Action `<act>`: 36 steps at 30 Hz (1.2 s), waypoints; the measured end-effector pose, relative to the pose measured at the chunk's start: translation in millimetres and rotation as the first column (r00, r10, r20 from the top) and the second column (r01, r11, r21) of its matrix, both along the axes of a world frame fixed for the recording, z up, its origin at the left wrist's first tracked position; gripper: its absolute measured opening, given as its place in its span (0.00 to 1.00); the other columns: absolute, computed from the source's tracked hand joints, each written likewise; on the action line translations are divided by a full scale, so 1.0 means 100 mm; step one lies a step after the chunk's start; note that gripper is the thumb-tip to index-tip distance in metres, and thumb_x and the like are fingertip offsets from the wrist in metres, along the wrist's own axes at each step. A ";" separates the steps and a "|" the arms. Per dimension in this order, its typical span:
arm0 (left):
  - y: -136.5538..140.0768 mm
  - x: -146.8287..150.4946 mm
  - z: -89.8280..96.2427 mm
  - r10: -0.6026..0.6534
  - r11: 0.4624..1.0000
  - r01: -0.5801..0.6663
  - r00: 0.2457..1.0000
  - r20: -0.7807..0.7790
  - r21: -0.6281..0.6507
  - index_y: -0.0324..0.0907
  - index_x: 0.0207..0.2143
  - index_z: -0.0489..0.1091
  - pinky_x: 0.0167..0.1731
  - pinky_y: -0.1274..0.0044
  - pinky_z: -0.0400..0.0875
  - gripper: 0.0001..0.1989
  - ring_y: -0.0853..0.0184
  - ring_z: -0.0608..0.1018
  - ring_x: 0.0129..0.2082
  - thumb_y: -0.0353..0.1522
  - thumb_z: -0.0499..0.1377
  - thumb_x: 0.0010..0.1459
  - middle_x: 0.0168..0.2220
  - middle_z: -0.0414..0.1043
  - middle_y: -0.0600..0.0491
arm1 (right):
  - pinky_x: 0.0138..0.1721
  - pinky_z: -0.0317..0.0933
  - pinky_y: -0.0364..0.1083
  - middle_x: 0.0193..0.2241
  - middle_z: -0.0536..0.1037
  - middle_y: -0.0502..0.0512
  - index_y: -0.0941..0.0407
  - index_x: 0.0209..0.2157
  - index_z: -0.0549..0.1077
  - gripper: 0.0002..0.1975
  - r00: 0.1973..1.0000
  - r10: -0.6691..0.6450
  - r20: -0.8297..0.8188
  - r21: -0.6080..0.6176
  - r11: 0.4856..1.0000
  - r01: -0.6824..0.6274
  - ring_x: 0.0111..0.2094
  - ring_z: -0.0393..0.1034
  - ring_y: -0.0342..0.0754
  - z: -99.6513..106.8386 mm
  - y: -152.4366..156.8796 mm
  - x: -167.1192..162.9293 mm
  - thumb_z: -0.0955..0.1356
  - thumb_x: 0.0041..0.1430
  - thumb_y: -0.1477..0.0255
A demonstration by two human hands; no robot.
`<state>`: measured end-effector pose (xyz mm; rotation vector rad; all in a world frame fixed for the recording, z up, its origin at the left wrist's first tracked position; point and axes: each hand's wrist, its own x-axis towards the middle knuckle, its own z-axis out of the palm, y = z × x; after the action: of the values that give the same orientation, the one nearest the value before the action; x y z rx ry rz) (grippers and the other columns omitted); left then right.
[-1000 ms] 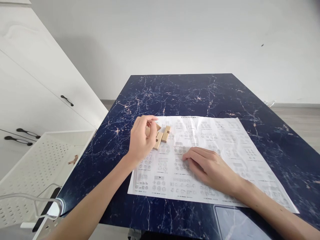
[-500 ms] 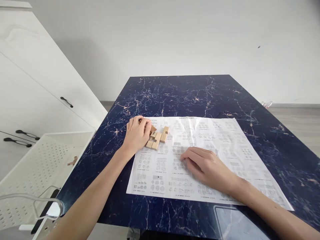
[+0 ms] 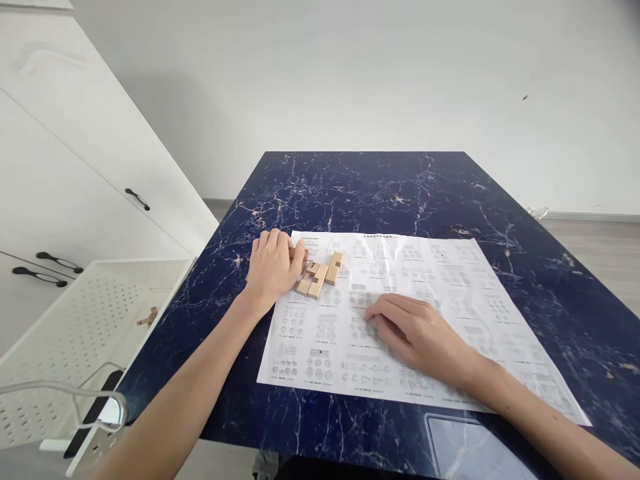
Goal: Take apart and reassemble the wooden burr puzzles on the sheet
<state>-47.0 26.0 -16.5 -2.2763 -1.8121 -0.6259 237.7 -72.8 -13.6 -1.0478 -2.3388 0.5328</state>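
Note:
My left hand (image 3: 274,263) rests at the upper left corner of a printed sheet (image 3: 465,273), its fingers curled over a brown wooden puzzle piece (image 3: 299,254) that is mostly hidden. Just right of its thumb, pale notched wooden puzzle pieces (image 3: 318,281) lie on the paper, one marked with a "3". A separate-looking notched piece (image 3: 334,268) leans up against them on the right. On the middle of the sheet lies my right hand (image 3: 407,327), fingers loosely bent and thumb a little apart, with nothing visible in it.
The sheet, covered in small diagrams, lies on a dark blue marbled table (image 3: 350,193). A white perforated cart (image 3: 100,313) with a small wooden piece (image 3: 147,317) and a cable (image 3: 60,387) stands left. White cabinets (image 3: 80,153) are behind it.
My left hand has turned and shifted slightly, covering more of the brown piece. The right hand stays put. The whole view has moved a little.

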 end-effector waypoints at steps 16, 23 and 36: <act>-0.07 0.01 0.09 0.072 0.997 -0.073 0.997 -0.026 -0.030 0.42 0.27 0.78 0.36 0.67 0.64 0.33 0.59 0.80 0.29 0.43 0.42 0.78 0.31 0.82 0.47 | 0.35 0.68 0.49 0.37 0.82 0.56 0.54 0.44 0.74 0.11 1.000 0.005 0.015 -0.019 1.000 -0.005 0.35 0.77 0.50 0.02 0.00 0.01 0.61 0.72 0.79; -0.07 0.00 0.08 0.071 0.997 -0.071 0.996 -0.052 -0.006 0.43 0.23 0.81 0.42 0.64 0.66 0.39 0.59 0.80 0.26 0.45 0.41 0.78 0.26 0.80 0.45 | 0.36 0.68 0.49 0.38 0.82 0.56 0.55 0.44 0.74 0.11 1.000 0.006 0.020 -0.030 1.000 -0.006 0.36 0.77 0.50 0.03 0.00 0.01 0.61 0.73 0.78; -0.15 0.01 0.24 0.071 0.996 -0.080 0.976 0.205 0.035 0.42 0.19 0.75 0.25 0.73 0.54 0.35 0.63 0.76 0.22 0.46 0.45 0.75 0.20 0.75 0.48 | 0.37 0.67 0.50 0.38 0.82 0.56 0.55 0.44 0.74 0.11 1.000 0.006 0.019 -0.057 0.998 -0.005 0.36 0.76 0.51 0.02 0.00 0.02 0.61 0.73 0.78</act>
<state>-45.9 11.3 7.8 -2.1736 -1.9424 -0.9053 239.6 -72.6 -11.4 -1.0767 -2.3567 0.5966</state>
